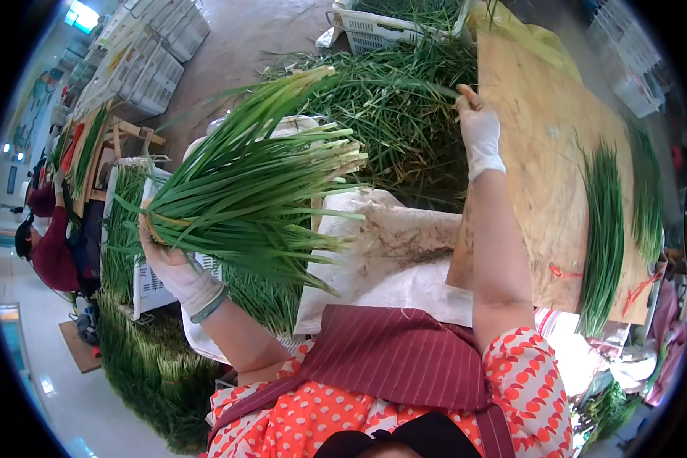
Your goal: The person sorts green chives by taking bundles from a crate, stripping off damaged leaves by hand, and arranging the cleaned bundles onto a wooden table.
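My left hand (pixel 177 273), in a white glove, is closed around a thick bunch of garlic chives (pixel 237 191). The bunch's pale cut ends point right and its green leaves fan out over a white crate. My right hand (pixel 479 136), also gloved, is raised at the wooden board's left edge with its fingers pinched. A thin, blurred green chive leaf (pixel 427 87) runs into those fingertips. Beneath and between the hands lies a heap of loose chive leaves (pixel 404 114). A soiled white sheet (pixel 382 244) is spread in front of my apron.
On the wooden board (pixel 534 153) at right lie chive bundles (pixel 603 229) and red ties (pixel 565 272). A crate of greens (pixel 397 30) stands at the back. Stacked white crates (pixel 141 69) are at upper left. More chives (pixel 160 366) stand lower left. A co-worker (pixel 57 252) works at far left.
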`<state>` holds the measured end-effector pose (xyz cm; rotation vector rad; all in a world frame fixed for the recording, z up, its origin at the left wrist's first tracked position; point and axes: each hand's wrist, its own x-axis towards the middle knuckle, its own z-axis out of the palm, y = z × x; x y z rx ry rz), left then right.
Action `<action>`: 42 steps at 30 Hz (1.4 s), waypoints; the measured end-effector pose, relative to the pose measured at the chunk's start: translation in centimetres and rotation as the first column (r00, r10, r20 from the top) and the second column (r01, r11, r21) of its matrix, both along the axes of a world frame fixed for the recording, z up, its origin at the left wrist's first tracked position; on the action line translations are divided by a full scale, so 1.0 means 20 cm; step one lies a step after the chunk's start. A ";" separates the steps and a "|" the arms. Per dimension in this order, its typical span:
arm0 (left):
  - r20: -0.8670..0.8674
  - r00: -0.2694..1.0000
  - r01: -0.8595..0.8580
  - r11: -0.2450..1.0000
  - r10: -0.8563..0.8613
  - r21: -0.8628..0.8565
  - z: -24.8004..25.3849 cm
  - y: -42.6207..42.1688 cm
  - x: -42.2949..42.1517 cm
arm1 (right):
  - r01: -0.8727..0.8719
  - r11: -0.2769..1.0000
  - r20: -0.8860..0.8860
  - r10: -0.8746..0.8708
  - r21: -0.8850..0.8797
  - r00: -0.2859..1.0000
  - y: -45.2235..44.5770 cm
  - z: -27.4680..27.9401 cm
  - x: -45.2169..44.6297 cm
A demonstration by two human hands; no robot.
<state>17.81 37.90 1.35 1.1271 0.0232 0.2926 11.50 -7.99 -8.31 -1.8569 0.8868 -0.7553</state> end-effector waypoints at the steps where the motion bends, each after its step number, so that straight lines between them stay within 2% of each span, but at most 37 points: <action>1: 0.006 1.000 -0.005 1.000 0.005 -0.004 -0.02 0.01 0.01 | -0.004 0.977 0.042 0.013 -0.212 0.999 0.05 0.03 -0.01; 2: 0.096 0.993 0.062 0.998 -0.062 0.007 -0.05 0.03 0.02 | 0.002 0.911 0.077 0.033 -0.412 0.996 0.12 0.04 -0.04; 3: 0.139 0.986 0.095 0.995 -0.096 0.016 -0.05 0.02 0.02 | -0.252 0.937 0.115 0.285 -0.241 0.952 0.21 0.12 -0.06; 4: 0.181 0.975 0.127 0.992 -0.130 0.026 -0.05 0.02 0.02 | -0.487 0.849 0.152 0.464 0.205 0.873 0.34 0.21 -0.10; 5: 0.076 0.994 0.086 0.993 -0.079 -0.085 -0.02 -0.01 0.02 | -0.698 0.565 0.247 0.670 0.440 0.699 0.44 0.35 -0.15; 6: -0.034 0.999 0.033 0.981 -0.040 -0.189 0.00 -0.04 0.03 | -0.752 0.434 0.311 0.719 0.497 0.621 0.54 0.40 -0.17; 7: -0.075 0.995 0.049 0.956 -0.073 -0.290 -0.01 -0.03 0.06 | -0.771 0.421 0.348 0.715 0.479 0.606 0.64 0.39 -0.16; 8: -0.073 0.995 0.047 0.956 -0.071 -0.289 0.01 -0.06 0.06 | -0.765 0.381 0.444 0.644 0.520 0.623 0.73 0.41 -0.16; 10: -0.214 0.977 -0.069 0.926 -0.012 -0.370 0.07 -0.13 0.05 | -0.717 0.364 0.504 0.526 0.595 0.685 0.82 0.32 -0.08; 13: -0.239 0.971 -0.084 0.921 -0.011 -0.381 0.09 -0.13 0.04 | -0.711 0.279 0.529 0.508 0.646 0.680 0.84 0.30 -0.07; 14: -0.276 0.961 -0.112 0.917 0.002 -0.382 0.10 -0.14 0.04 | -0.713 0.277 0.530 0.511 0.644 0.677 0.83 0.31 -0.07; 16: -0.240 0.970 -0.061 0.903 -0.047 -0.425 0.06 -0.12 0.05 | -0.778 0.390 0.367 0.717 0.492 0.592 0.76 0.37 -0.13; 18: -0.197 0.976 -0.013 0.885 -0.089 -0.465 0.04 -0.11 0.06 | -0.782 0.400 0.339 0.738 0.479 0.584 0.71 0.44 -0.17; 20: -0.227 0.974 -0.104 0.891 0.001 -0.442 0.02 -0.13 0.08 | -0.735 0.469 0.233 0.742 0.489 0.628 0.62 0.43 -0.19; 22: -0.225 0.974 -0.083 0.877 -0.029 -0.473 0.00 -0.09 0.10 | -0.709 0.530 0.229 0.701 0.465 0.675 0.50 0.40 -0.21; 24: -0.213 0.975 -0.055 0.869 -0.058 -0.492 0.01 -0.07 0.09 | -0.689 0.633 0.414 0.554 0.352 0.722 0.32 0.27 -0.20; 26: -0.212 0.976 -0.068 0.867 -0.044 -0.493 0.02 -0.06 0.09 | -0.401 0.720 0.333 0.245 0.566 0.911 0.12 0.16 -0.20; 27: -0.209 0.977 -0.076 0.865 -0.034 -0.495 0.02 -0.06 0.09 | -0.401 0.720 0.332 0.246 0.566 0.910 0.13 0.17 -0.18; 28: -0.211 0.977 -0.076 0.865 -0.035 -0.496 0.02 -0.05 0.09 | -0.375 0.906 0.195 0.339 0.195 0.920 0.15 0.18 -0.16; 29: -0.207 0.978 -0.085 0.878 -0.017 -0.472 0.01 -0.05 0.09 | -0.346 0.912 0.030 0.361 -0.219 0.932 0.18 0.19 -0.14; 30: -0.203 0.979 -0.095 0.889 0.002 -0.447 0.00 -0.05 0.10 | -0.438 0.871 -0.020 0.445 -0.224 0.895 0.29 0.30 -0.13; 31: -0.204 0.979 -0.093 0.890 0.000 -0.447 0.02 -0.07 0.09 | -0.517 0.789 -0.053 0.532 -0.332 0.845 0.36 0.34 -0.10; 32: -0.234 0.972 -0.127 0.889 0.024 -0.440 0.04 -0.11 0.07 | -0.587 0.744 0.055 0.633 -0.318 0.772 0.46 0.36 -0.07; 33: -0.262 0.964 -0.160 0.888 0.047 -0.431 0.05 -0.13 0.07 | -0.597 0.658 0.072 0.697 -0.458 0.713 0.54 0.38 -0.04; 34: -0.262 0.964 -0.158 0.889 0.045 -0.430 0.05 -0.12 0.07 | -0.540 0.613 0.064 0.693 -0.577 0.718 0.62 0.37 0.00; 36: -0.202 0.978 -0.042 0.886 -0.059 -0.462 0.02 -0.07 0.09 | -0.707 0.635 0.099 0.762 -0.310 0.640 0.70 0.33 0.04; 37: -0.199 0.978 -0.040 0.887 -0.059 -0.459 0.00 -0.07 0.09 | -0.706 0.637 0.103 0.761 -0.310 0.641 0.72 0.33 0.04; 38: -0.130 0.991 -0.024 0.936 -0.023 -0.350 -0.02 -0.06 0.09 | -0.798 0.589 0.344 0.729 0.125 0.592 0.73 0.34 0.03; 39: -0.059 0.998 -0.019 0.972 0.005 -0.235 -0.02 -0.07 0.08 | -0.797 0.340 0.546 0.590 0.500 0.595 0.74 0.34 0.02; 40: -0.062 0.998 -0.020 0.972 0.005 -0.234 -0.01 -0.07 0.08 | -0.795 0.340 0.545 0.590 0.502 0.596 0.74 0.34 0.02; 42: -0.194 0.981 -0.078 0.901 -0.007 -0.428 0.03 -0.08 0.08 | -0.769 0.305 0.596 0.495 0.562 0.632 0.74 0.33 0.01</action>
